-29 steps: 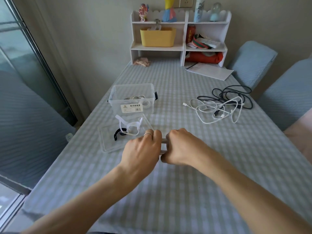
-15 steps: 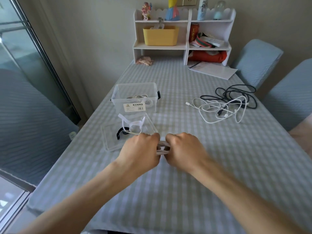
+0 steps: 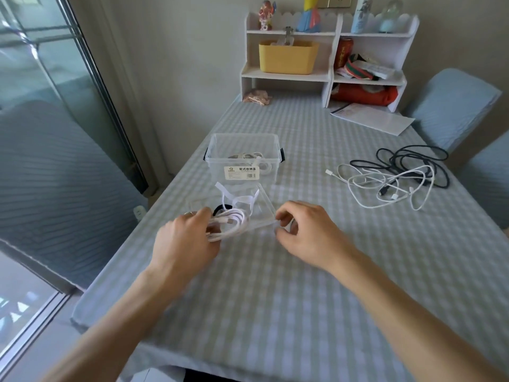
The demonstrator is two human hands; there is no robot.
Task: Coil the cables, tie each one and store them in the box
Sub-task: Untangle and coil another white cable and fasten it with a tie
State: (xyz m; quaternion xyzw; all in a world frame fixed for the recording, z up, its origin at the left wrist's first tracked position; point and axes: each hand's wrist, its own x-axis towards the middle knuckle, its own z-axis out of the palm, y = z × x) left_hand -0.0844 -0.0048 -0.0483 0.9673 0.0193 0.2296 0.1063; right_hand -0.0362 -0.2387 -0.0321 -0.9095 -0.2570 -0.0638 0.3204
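Checked grey-and-white cloth covers the counter (image 3: 316, 285) in front of you, with a white shelf unit (image 3: 330, 59) at its far end. Your left hand (image 3: 184, 241) curls its fingers round a coiled white cable (image 3: 234, 223), holding it just above the cloth near the clear plastic lid (image 3: 264, 213) with white and black ties (image 3: 239, 201) on it. Your right hand (image 3: 305, 232) hovers beside the coil, fingers loosely curled, holding nothing. Behind the lid stands the clear plastic storage box (image 3: 243, 158), one coiled cable already inside. To the right lies a loose tangle of white and black cables (image 3: 396, 180).
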